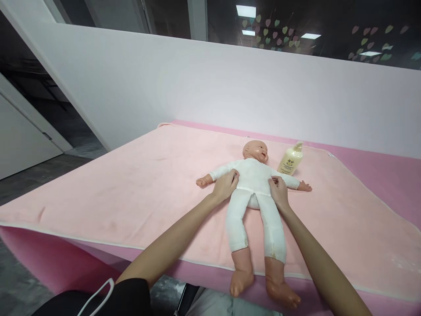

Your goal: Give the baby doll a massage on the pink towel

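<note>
A baby doll (pixel 254 175) with a white cloth body lies on its back, its head turned to the right and its feet hanging over the near edge. My left hand (pixel 226 185) is at the left side of its torso, just below the arm, with fingers curled against the cloth. On the opposite side, my right hand (pixel 279 193) also has its fingers bent in against the torso. Both hands look closed on the doll's sides; the fingertips are partly hidden. A pale yellow pump bottle (pixel 290 160) stands tilted beside the doll's right-hand arm.
A light pink blanket (pixel 131 175) covers the table, over a darker pink cover (pixel 388 175) that shows at the right. A white wall (pixel 230 87) rises behind, topped by glass with heart stickers. My legs (pixel 226 303) are under the near edge.
</note>
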